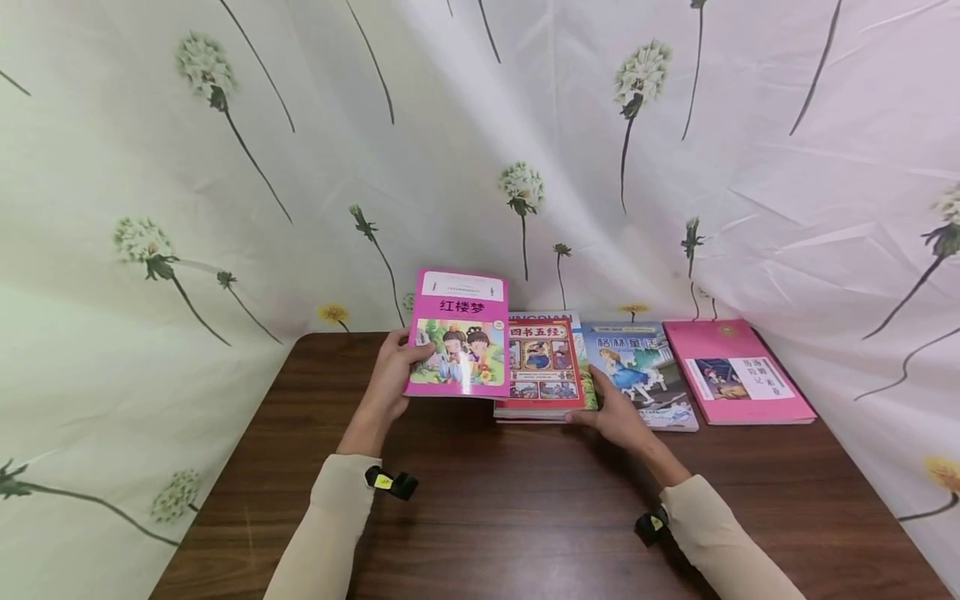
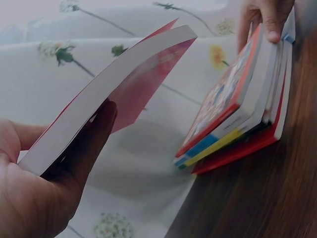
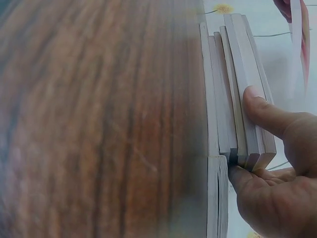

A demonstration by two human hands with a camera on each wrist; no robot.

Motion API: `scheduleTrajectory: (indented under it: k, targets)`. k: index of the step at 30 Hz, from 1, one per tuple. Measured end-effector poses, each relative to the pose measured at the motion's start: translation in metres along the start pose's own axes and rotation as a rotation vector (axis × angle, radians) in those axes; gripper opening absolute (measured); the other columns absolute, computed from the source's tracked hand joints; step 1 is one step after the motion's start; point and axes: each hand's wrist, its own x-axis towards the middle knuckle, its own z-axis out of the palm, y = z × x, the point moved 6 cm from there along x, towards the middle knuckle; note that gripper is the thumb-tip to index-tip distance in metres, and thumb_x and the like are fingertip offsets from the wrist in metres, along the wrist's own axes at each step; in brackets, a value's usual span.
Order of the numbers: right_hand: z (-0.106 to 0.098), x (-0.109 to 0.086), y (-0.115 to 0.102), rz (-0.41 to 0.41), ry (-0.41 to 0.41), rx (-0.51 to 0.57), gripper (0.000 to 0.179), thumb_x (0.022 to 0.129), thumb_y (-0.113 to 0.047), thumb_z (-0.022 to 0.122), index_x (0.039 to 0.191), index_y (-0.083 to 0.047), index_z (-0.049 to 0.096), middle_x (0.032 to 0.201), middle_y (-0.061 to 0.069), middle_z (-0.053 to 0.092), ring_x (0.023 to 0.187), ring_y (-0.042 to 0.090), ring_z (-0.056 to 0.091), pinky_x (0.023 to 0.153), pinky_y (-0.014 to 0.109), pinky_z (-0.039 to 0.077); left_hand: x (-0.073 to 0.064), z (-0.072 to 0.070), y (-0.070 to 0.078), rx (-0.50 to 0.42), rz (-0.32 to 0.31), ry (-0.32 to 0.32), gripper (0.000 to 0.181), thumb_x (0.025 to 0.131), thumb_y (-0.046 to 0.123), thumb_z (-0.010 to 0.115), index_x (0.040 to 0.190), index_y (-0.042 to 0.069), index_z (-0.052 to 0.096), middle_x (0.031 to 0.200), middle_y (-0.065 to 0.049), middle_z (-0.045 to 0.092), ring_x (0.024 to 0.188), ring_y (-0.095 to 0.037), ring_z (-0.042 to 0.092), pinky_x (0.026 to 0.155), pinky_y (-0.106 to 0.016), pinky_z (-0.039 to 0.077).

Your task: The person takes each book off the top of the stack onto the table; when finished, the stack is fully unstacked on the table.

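Note:
My left hand point(image 1: 391, 373) grips the left edge of a pink picture book point(image 1: 457, 333), two cartoon figures on its cover, and holds it up off the table. In the left wrist view its pages point(image 2: 143, 54) bow slightly. To its right lies a stack of several books, a red comic-style book point(image 1: 542, 367) on top. At the stack's front right corner my right hand point(image 1: 618, 414) holds the books: the thumb point(image 3: 265, 111) lies along the front page edges and the fingers curl at the right side. Part of those fingers is hidden.
Right of the stack lies a blue-grey fairy-tale book point(image 1: 637, 375), and beyond it a pink book point(image 1: 731, 371) with a white label panel. All rest on a dark wooden table point(image 1: 480, 508). Behind the table hangs a white curtain point(image 1: 450, 183) printed with dandelions.

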Motion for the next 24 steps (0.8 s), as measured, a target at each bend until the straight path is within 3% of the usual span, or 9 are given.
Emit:
scheduleTrajectory:
  k: [7, 14, 24]
  targets:
    - [0.001, 0.0, 0.0, -0.001, -0.003, 0.005, 0.114, 0.089, -0.03, 0.088, 0.171, -0.003, 0.014, 0.173, 0.029, 0.026, 0.159, 0.049, 0.029, 0.13, 0.064, 0.021, 0.003, -0.022, -0.001, 0.007, -0.014, 0.0, 0.056, 0.108, 0.017, 0.059, 0.156, 0.004, 0.032, 0.114, -0.005, 0.062, 0.087, -0.01, 0.073, 0.074, -0.028, 0.065]
    - [0.003, 0.005, -0.001, -0.064, 0.004, -0.006, 0.112, 0.09, -0.028, 0.088, 0.169, 0.002, 0.015, 0.17, 0.031, 0.032, 0.154, 0.048, 0.04, 0.129, 0.061, 0.027, 0.009, -0.039, -0.008, 0.035, -0.037, 0.028, 0.05, 0.107, 0.017, 0.061, 0.149, 0.004, 0.037, 0.102, -0.001, 0.067, 0.081, -0.009, 0.074, 0.07, -0.027, 0.064]
    - [-0.001, 0.001, 0.001, -0.044, 0.012, -0.016, 0.112, 0.09, -0.03, 0.088, 0.17, 0.001, 0.015, 0.17, 0.03, 0.031, 0.156, 0.048, 0.037, 0.129, 0.061, 0.027, 0.022, -0.053, -0.034, 0.035, -0.116, 0.057, 0.064, 0.108, 0.017, 0.06, 0.162, 0.002, 0.028, 0.102, 0.002, 0.066, 0.081, -0.007, 0.072, 0.072, -0.024, 0.063]
